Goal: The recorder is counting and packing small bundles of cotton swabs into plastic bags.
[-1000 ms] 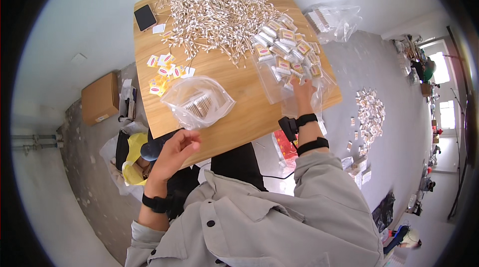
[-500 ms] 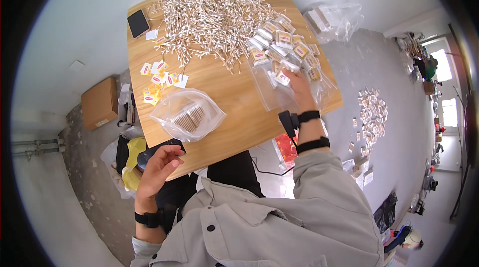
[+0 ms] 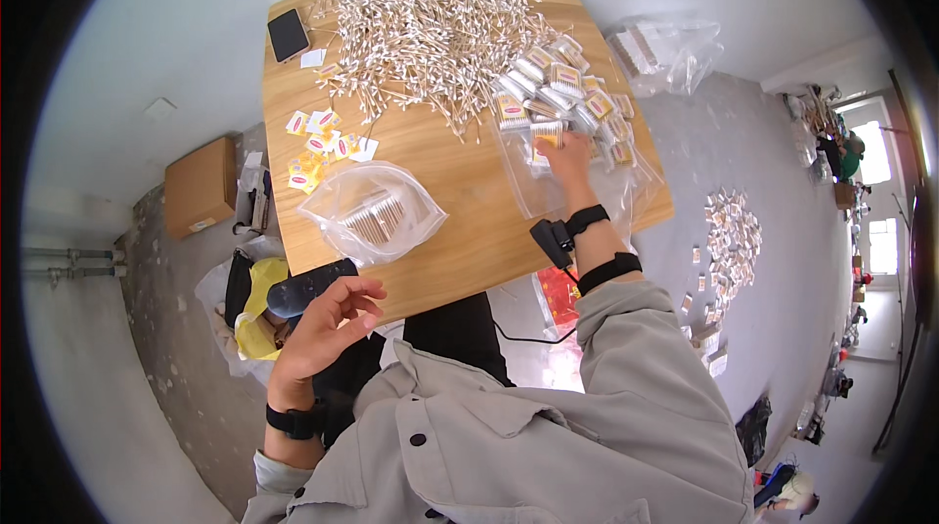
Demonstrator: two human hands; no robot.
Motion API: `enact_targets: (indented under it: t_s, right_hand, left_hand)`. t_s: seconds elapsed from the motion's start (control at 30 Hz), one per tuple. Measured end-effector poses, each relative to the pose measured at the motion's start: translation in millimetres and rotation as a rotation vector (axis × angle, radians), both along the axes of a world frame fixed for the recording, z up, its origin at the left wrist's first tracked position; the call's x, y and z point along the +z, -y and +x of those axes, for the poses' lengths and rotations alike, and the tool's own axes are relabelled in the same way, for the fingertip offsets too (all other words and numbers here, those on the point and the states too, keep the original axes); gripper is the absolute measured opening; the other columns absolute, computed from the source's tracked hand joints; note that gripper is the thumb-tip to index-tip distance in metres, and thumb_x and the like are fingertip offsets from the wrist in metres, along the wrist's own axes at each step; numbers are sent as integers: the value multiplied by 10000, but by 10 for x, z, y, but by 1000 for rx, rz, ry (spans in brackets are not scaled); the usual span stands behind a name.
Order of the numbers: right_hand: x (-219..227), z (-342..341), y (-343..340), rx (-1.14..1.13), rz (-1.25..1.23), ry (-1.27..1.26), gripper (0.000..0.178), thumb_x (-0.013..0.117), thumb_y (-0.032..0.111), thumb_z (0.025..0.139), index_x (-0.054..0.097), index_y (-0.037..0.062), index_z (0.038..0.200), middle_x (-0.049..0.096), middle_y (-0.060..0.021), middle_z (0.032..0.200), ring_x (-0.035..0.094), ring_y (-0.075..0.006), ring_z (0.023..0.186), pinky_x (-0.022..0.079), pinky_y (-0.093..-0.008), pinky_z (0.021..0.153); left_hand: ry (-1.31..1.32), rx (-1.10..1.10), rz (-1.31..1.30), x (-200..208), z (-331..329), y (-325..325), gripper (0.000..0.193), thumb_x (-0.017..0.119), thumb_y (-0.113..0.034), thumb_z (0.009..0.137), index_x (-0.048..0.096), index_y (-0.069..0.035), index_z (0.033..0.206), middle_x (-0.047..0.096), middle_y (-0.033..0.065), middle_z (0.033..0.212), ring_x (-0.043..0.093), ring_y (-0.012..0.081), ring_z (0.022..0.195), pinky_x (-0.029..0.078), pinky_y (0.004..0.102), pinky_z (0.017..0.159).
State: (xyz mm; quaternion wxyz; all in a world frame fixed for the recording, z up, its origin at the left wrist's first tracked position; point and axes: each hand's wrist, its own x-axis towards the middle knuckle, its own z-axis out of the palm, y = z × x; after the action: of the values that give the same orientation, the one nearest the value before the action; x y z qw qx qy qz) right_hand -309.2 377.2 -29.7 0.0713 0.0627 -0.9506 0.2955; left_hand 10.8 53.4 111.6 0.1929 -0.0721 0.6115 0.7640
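Observation:
On the wooden table's right side, my right hand (image 3: 569, 160) has its fingers closed on a small pack of cotton swabs (image 3: 546, 136) with a yellow label. Beyond that hand lies a heap of similar packs (image 3: 567, 80), on and around clear plastic bags (image 3: 525, 193). My left hand (image 3: 328, 328) hovers by the table's near edge, its fingers loosely bent and apart, holding nothing. An opened clear bag (image 3: 426, 228) with a bundle of cotton swabs (image 3: 378, 221) inside is the nearest thing beyond it. A big pile of loose cotton swabs (image 3: 430, 40) covers the far part.
Small yellow and white cards (image 3: 320, 144) lie at the table's left, with a black phone (image 3: 289, 36) farther back. A cardboard box (image 3: 201, 187) stands on the left floor. More small packs (image 3: 732, 240) are scattered on the right floor, below a stuffed plastic bag (image 3: 665, 52).
My right hand has shifted slightly left at the near side of the heap, a pack now plainly in its fingers. My left hand has moved right. The view has shifted a little.

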Motion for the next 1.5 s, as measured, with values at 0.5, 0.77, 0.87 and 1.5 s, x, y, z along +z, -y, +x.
enact_targets:
  t_s: [0.5,0.77,0.87,1.5]
  right_hand:
    - [253,529,441,-43,-325,-208,466,763,157,669,592,46,1089,540,-119,955,500,-289,968,432,-378,831]
    - [475,1003,561,720,158,-328,326,734,129,619,644,172,930,540,-67,963,515,-254,1034,371,-417,952]
    - [484,1151,502,831,212,-402,263,698,127,681,644,166,935,530,-73,994,497,-268,1086,357,-425,972]
    - [74,1684,969,-375,85,-4,987,759,404,676,230,-63,1366,381,-238,1246,369,-401,1152,311,-447,998]
  left_hand:
    - [-40,14,-21,-18,107,-9,400,635,-218,884,486,-20,1198,535,17,1082,529,78,921,449,218,793]
    - [-25,10,-56,-76,110,-13,386,641,-200,877,497,-21,1188,542,14,1074,524,73,901,441,216,788]
    - [-30,23,-67,-119,108,-7,373,641,-172,871,501,-27,1185,544,14,1080,524,74,901,436,218,791]
    - [1,28,-80,-118,97,-53,361,634,-141,873,497,-26,1187,542,17,1085,514,74,924,439,213,791]
